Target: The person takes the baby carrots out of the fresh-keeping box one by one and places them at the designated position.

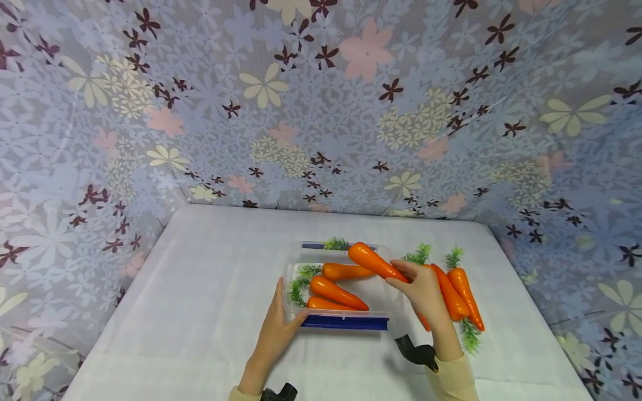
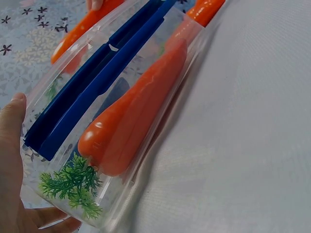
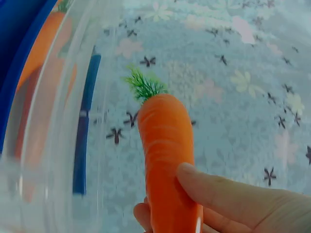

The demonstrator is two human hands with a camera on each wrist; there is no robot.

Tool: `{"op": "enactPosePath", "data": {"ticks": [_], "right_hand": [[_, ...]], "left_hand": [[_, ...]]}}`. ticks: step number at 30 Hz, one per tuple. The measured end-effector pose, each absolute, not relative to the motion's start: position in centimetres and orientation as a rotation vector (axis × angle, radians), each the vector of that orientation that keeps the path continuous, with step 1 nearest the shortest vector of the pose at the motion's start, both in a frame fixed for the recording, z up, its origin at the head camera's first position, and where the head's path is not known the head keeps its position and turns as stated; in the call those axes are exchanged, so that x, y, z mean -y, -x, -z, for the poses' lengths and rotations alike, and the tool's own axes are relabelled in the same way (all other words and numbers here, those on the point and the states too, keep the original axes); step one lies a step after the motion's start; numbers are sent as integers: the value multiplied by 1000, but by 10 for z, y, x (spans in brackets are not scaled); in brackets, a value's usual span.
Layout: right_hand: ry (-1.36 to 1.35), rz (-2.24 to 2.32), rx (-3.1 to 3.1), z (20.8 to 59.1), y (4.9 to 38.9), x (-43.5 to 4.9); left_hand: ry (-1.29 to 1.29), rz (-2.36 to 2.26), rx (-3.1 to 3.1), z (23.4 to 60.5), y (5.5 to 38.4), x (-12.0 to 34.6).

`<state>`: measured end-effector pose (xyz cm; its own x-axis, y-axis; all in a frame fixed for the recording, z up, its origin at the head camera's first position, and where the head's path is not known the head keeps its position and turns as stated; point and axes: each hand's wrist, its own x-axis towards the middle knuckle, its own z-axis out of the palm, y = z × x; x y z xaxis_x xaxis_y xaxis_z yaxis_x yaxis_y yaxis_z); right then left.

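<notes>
A clear plastic box [image 1: 394,298] with blue clips [image 1: 346,322] stands on the table, three orange carrots [image 1: 337,293] with green tops inside it. My left hand [image 1: 275,328] holds its near left corner, thumb at the front rim and fingers along the left wall. In the left wrist view one carrot [image 2: 131,116] shows through the front wall. Over the right part of the box, my right hand [image 1: 422,287] grips another carrot [image 1: 372,259] by its narrower part, thumb on one side. Its thick end and leafy top [image 3: 146,85] point away from the hand.
To the right of the box lie several more carrots [image 1: 466,298], partly hidden by the right hand and forearm. A white cloth [image 1: 200,278] covers the table. Flower-patterned fabric [image 1: 311,111] rises behind and at both sides.
</notes>
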<state>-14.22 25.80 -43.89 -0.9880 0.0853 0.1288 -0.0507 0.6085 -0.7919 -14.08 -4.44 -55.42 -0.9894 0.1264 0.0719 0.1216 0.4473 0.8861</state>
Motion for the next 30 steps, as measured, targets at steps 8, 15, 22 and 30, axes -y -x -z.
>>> {"op": "enactPosePath", "data": {"ticks": [8,15,22,30], "right_hand": [[224,-1139,2604,438,130,-293],[461,-1077,2512,445,116,-331],[664,-1023,2455,460,105,-362],[688,-900,2304,477,99,-382]], "left_hand": [[-231,-1656,-2661,553,141,44],[-230,-1650,-2660,553,140,44],[-217,-1643,-2664,554,141,45],[-227,-1656,-2656,553,140,45]]}}
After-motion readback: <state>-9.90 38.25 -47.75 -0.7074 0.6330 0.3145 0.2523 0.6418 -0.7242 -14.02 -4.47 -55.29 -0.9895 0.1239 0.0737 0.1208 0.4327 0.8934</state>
